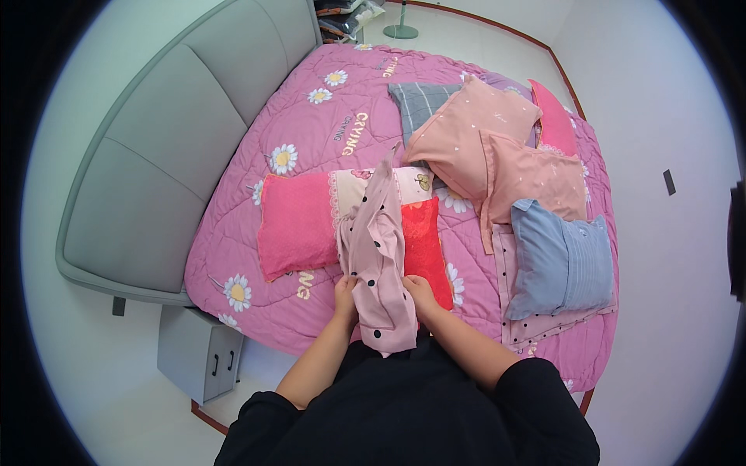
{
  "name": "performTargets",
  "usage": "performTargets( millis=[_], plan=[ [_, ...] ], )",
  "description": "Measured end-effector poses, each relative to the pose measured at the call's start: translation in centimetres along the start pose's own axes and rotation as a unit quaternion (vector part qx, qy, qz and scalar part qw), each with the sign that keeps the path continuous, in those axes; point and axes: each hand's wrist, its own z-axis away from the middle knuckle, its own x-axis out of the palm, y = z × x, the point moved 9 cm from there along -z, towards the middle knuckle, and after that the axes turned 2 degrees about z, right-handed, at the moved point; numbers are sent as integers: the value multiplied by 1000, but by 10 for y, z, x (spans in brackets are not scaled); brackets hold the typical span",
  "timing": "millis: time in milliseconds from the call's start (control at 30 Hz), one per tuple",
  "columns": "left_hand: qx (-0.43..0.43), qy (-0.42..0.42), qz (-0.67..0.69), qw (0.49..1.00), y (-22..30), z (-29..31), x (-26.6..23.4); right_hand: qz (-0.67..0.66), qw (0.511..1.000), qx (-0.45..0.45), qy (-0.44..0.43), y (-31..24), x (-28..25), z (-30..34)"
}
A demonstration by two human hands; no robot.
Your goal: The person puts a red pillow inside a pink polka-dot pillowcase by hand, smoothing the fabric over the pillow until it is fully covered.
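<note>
Between my hands hangs a pale pink pillowcase with black dots, bunched and creased, its far end standing up in a narrow peak. My left hand grips its left edge and my right hand its right edge, fingers closed on the cloth. Behind it lies a pillow with a bright pink end and a cream printed band with lace trim. Partly covered by the cloth, a red pillow lies beside my right hand.
A quilt with daisies covers the bed, against a grey headboard. To the right lie peach pillows, a grey checked pillow, a blue pillow on dotted pink cloth, and a pink pillow. A nightstand stands left.
</note>
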Motion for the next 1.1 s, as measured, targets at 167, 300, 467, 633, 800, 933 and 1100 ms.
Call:
performTargets(
  millis=[167, 300, 467, 633, 800, 933, 1100],
  plan=[
    [-7, 31, -36, 999, -7, -5, -16, 304, 949, -61, -49, -14, -4, -6],
    [-23, 20, -35, 999, -17, -6, -18, 289, 950, 76, -97, 3, -13, -3],
    [25, 3, -110, 994, -28, -19, -22, 493, 847, -199, -5, 4, -22, -17],
    [1, 24, -139, 990, -36, -18, -31, 398, 903, -158, -27, 21, -27, -20],
    [-20, 14, -46, 999, -23, 3, -20, 172, 979, 84, -69, -6, -9, 15],
    [-75, -28, -38, 996, -24, 19, -22, 191, 969, 106, -117, -11, -4, 32],
    [-124, -52, -15, 991, -25, 39, -14, 205, 964, 45, -161, -2, -4, 23]
  ],
)
